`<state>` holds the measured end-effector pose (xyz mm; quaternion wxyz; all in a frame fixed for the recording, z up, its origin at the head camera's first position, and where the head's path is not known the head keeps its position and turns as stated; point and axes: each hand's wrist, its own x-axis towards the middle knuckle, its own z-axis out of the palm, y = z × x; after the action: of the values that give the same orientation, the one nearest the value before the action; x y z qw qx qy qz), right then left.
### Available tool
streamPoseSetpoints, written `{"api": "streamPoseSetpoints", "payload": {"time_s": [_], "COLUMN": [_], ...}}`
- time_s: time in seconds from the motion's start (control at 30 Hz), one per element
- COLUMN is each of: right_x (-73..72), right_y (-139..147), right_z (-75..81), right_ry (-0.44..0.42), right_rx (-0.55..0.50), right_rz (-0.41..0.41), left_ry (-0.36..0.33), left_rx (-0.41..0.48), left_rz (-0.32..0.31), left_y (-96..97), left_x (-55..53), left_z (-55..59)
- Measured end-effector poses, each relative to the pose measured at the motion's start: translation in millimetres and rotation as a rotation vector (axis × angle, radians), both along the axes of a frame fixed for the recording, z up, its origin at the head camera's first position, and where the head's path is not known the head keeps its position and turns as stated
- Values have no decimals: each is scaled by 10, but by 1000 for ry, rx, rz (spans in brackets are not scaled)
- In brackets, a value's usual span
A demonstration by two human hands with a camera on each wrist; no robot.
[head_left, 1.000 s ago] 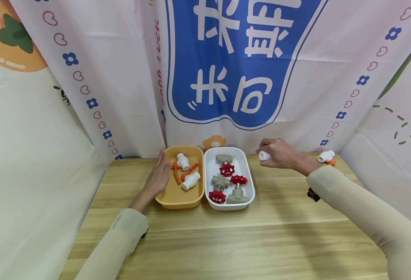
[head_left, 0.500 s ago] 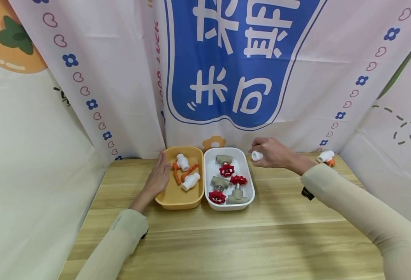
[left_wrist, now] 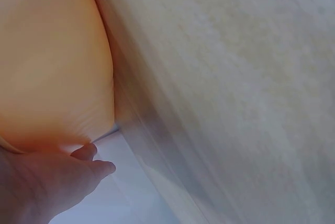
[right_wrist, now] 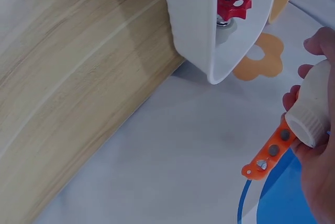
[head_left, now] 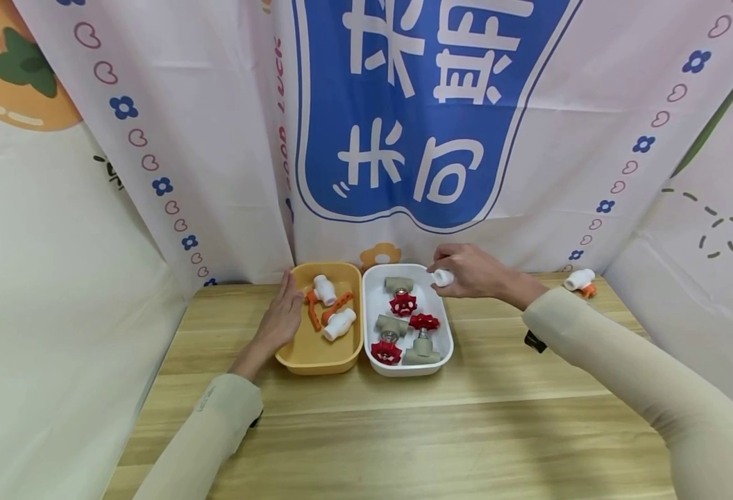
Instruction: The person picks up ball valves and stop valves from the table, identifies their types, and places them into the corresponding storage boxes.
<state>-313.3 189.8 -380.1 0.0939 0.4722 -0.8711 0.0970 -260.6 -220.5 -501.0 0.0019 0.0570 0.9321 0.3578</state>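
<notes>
My right hand point(head_left: 469, 271) grips a white ball valve point(right_wrist: 309, 109) with an orange lever handle point(right_wrist: 269, 150), at the far right corner of the white tray point(head_left: 448, 340). In the head view only the valve's white end shows past the fingers. My left hand point(head_left: 282, 316) rests its straight fingers along the left side of the yellow tray point(head_left: 316, 357). In that tray lie two white ball valves point(head_left: 340, 324) with orange handles. Grey gate valves point(head_left: 423, 351) with red handwheels lie in the white tray. The left wrist view shows fingers point(left_wrist: 89, 171) against the yellow tray's outer wall.
Another white ball valve point(head_left: 579, 279) with an orange handle lies at the far right of the wooden table point(head_left: 404, 430). The two trays stand side by side near the back edge. A printed cloth point(head_left: 229, 139) hangs right behind them.
My right hand has moved left with the ball valve, from beside the white tray to its far right corner. My left hand has stayed at the yellow tray.
</notes>
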Motion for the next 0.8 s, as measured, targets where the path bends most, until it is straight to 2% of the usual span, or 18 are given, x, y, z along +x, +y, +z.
{"api": "streamPoseSetpoints", "payload": {"time_s": [0.3,0.57,0.8], "right_x": [-11,-6,-17], "right_y": [-222,-414,-621], "right_z": [40,72,101], "right_ry": [-4,-40,-44], "right_rx": [-2,22,31], "right_rz": [65,75,123], "left_ry": [-4,-6,-7], "left_rx": [-16,-16,-15], "left_rz": [-5,-1,-5], "left_y": [-2,4,5], "left_x": [2,4,7], "left_z": [20,12,18]}}
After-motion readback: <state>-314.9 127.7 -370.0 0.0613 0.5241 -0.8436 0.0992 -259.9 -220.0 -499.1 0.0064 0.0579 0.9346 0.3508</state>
